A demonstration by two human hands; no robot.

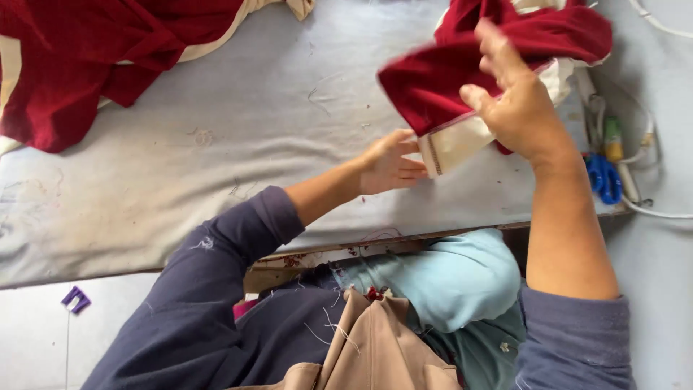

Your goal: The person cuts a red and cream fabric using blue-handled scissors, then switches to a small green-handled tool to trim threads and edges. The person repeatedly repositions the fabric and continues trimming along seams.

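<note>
A dark red velvet garment (469, 68) with a cream lining band (462, 144) hangs lifted over the grey padded table (216, 144). My right hand (516, 101) is raised and grips the red cloth near its cream edge. My left hand (390, 162) rests low on the table with fingers touching the end of the cream band. Both arms wear dark blue sleeves.
A second heap of red cloth with cream trim (94, 58) lies at the table's far left. Blue-handled scissors (603, 177), a small yellow-green bottle (613, 139) and white cords (650, 144) lie at the right edge. A purple clip (76, 298) lies on the floor.
</note>
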